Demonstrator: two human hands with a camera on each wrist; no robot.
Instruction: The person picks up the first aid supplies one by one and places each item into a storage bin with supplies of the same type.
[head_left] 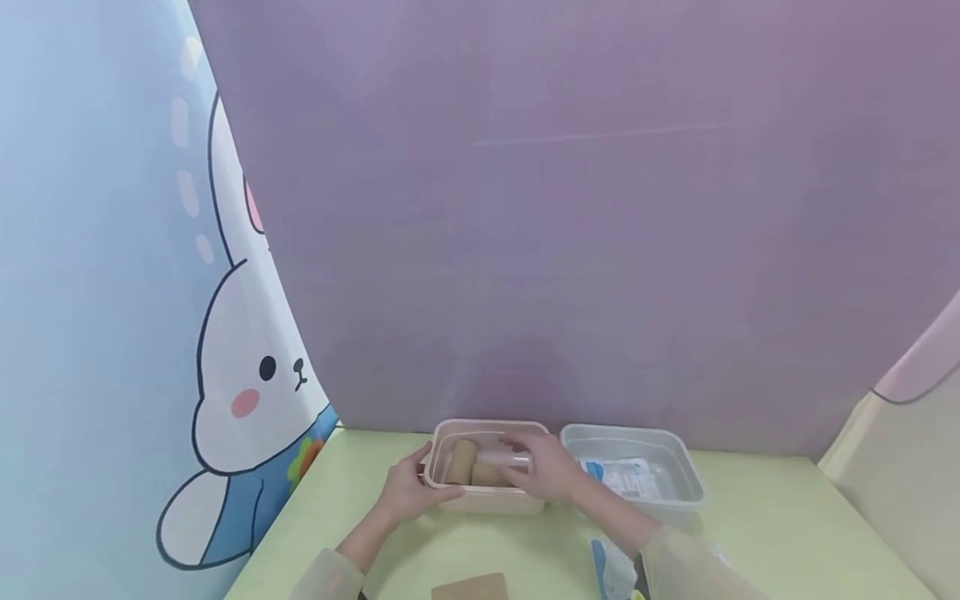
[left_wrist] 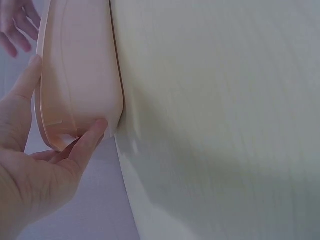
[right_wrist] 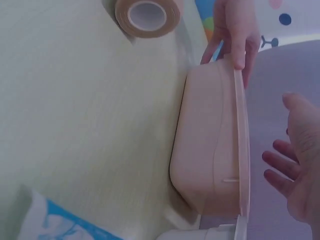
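A pale pink plastic bin (head_left: pixel 498 501) stands on the table. At its left end, my left hand (head_left: pixel 411 490) grips the rim, thumb on the front edge and fingers against the end wall (left_wrist: pixel 45 165). Inside lie tan rolls (head_left: pixel 461 461), with a whitish, clear-looking item (head_left: pixel 504 458) behind them. My right hand (head_left: pixel 551 467) hovers over the bin's right part, its fingers spread and loosely bent. In the right wrist view that hand (right_wrist: pixel 300 160) is beside the bin's rim, holding nothing.
To the right stands a whitish bin (head_left: pixel 678 467) with white-and-blue packets (head_left: pixel 630 477) in it. Nearer me lie a tan tape-like roll (right_wrist: pixel 148 19) and a blue-and-white packet (head_left: pixel 617 571). A purple cloth (head_left: pixel 570 250) hangs behind the table.
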